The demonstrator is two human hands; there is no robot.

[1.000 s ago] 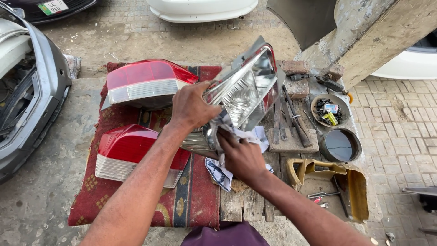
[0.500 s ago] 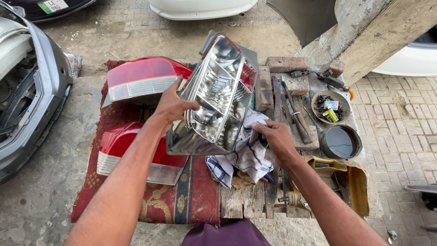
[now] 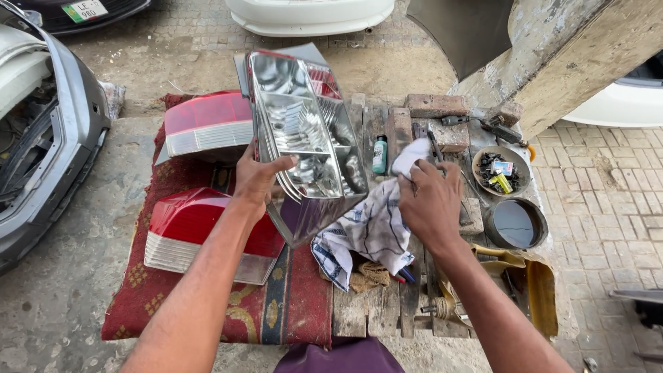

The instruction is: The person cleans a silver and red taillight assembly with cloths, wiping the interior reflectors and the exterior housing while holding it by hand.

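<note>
chrome lamp housing [image 3: 304, 138] in left hand [image 3: 257, 181] fingers

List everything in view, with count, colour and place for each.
Chrome lamp housing: one, silver reflector, held upright over the mat's right edge.
Tail-light lenses: two, red and white, one at the mat's far side, one at its near left.
Mat: one, red patterned, on the concrete.
Cloth: one, white with blue checks, on the wooden boards.
Small bottle: one, green, upright on the boards.
Bowl of small parts: one, right of the boards.
Round tin: one, dark rim, nearer than the bowl.
Bricks: a few, reddish, at the boards' far edge.
Car bumper: one, grey, far left.
Left hand: grips the housing's left edge.
Right hand: rests on the cloth.
</note>
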